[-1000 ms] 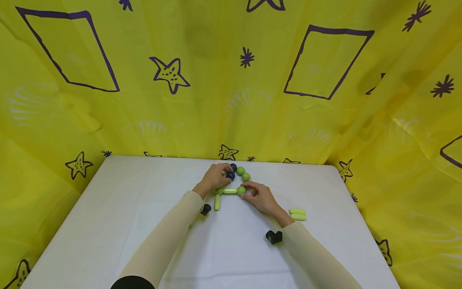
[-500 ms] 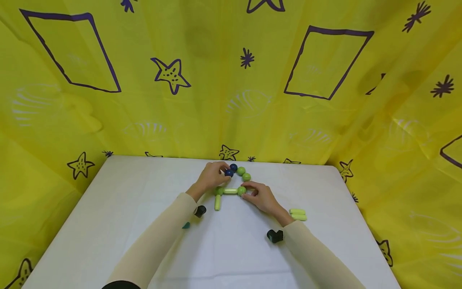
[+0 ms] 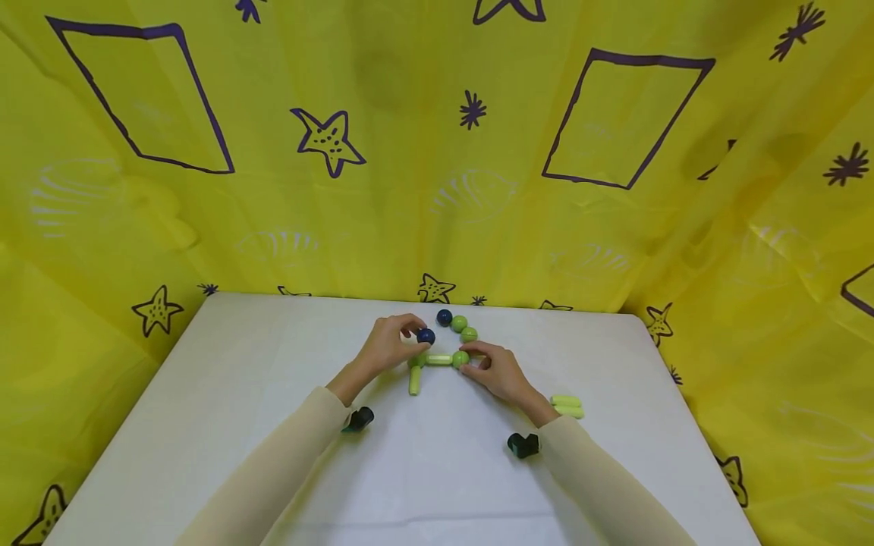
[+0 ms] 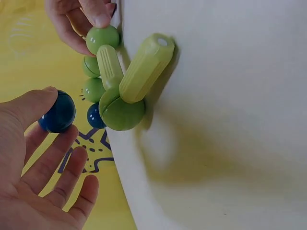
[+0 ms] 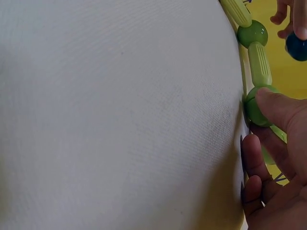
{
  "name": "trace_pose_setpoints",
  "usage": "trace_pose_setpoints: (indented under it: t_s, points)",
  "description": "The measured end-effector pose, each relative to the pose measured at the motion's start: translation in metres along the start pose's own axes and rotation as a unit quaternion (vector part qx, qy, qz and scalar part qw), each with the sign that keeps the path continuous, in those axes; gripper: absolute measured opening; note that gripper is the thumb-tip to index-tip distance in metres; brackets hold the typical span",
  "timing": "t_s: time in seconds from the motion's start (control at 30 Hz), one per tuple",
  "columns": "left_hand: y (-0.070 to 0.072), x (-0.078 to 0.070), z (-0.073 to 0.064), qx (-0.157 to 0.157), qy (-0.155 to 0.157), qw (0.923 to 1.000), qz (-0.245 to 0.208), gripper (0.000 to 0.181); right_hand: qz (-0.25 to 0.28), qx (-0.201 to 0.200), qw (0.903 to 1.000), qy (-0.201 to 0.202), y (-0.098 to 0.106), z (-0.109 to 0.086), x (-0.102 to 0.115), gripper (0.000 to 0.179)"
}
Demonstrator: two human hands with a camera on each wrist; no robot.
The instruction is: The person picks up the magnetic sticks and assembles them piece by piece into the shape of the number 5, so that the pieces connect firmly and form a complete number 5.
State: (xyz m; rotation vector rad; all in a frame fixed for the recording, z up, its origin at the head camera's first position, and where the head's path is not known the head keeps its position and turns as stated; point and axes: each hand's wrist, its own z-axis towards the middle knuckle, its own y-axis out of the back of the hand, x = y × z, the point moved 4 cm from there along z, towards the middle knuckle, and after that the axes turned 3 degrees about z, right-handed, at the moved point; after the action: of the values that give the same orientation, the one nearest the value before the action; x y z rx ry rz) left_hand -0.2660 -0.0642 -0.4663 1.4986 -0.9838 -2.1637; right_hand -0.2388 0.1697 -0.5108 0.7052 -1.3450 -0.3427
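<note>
My left hand (image 3: 385, 347) pinches a dark blue ball (image 4: 59, 112) between thumb and fingers, held left of and above the joined pieces. My right hand (image 3: 504, 375) grips a green ball (image 3: 460, 359) with thumb and fingers. From that ball a pale green ribbed rod (image 3: 439, 360) runs left to another green ball (image 4: 122, 111). A second pale green rod (image 4: 147, 68) sticks out of this corner ball toward the near side, its free end showing a small silvery disc. In the left wrist view the blue ball is apart from the corner ball.
Beyond the hands a blue ball (image 3: 444, 317) and two green balls (image 3: 460, 324) (image 3: 469, 334) lie in a short row near the white table's (image 3: 273, 364) far edge. Two loose pale green rods (image 3: 567, 400) (image 3: 568, 412) lie beside the right forearm. A yellow patterned curtain (image 3: 382, 212) stands behind.
My left hand has drawn the blue ball left and nearer, away from the other blue ball at the back. The right hand keeps its grip on the green ball, nearly still.
</note>
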Motion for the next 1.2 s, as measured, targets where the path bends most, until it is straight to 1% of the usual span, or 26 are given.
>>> trace_pose_setpoints:
  t_s: [0.17,0.4,0.6,0.7,0.8,0.9,1.07,1.2]
  points:
    - [0.005,0.001,-0.017,-0.005,0.007,0.9999,-0.014,0.028,0.008,-0.004,0.9999,-0.006,-0.001,0.000,0.000,0.037]
    - [0.007,0.006,-0.044,-0.012,0.025,0.9994,-0.019,0.026,0.017,-0.005,0.9998,-0.004,-0.001,0.000,0.001,0.039]
    - [0.005,0.006,-0.065,-0.026,0.005,0.9992,-0.029,0.025,0.013,-0.011,0.9998,-0.006,-0.001,0.002,-0.001,0.040]
    - [0.002,0.005,-0.073,-0.032,0.003,0.9991,-0.029,0.024,0.014,-0.011,0.9998,-0.006,-0.001,0.002,-0.002,0.039]
    - [-0.004,0.005,-0.080,-0.029,0.017,0.9991,-0.026,0.023,0.015,-0.010,0.9998,-0.010,-0.001,0.003,-0.003,0.039]
    - [-0.010,0.006,-0.085,-0.018,0.032,0.9991,-0.022,0.022,0.013,-0.009,0.9998,-0.010,-0.001,0.003,-0.003,0.040]
    - [-0.017,0.006,-0.092,0.002,0.038,0.9991,-0.021,0.024,0.013,-0.012,0.9998,-0.007,0.000,0.003,-0.003,0.040]
    - [-0.020,0.007,-0.096,0.013,0.042,0.9989,-0.019,0.025,0.013,-0.010,0.9998,-0.009,0.000,0.003,-0.003,0.040]
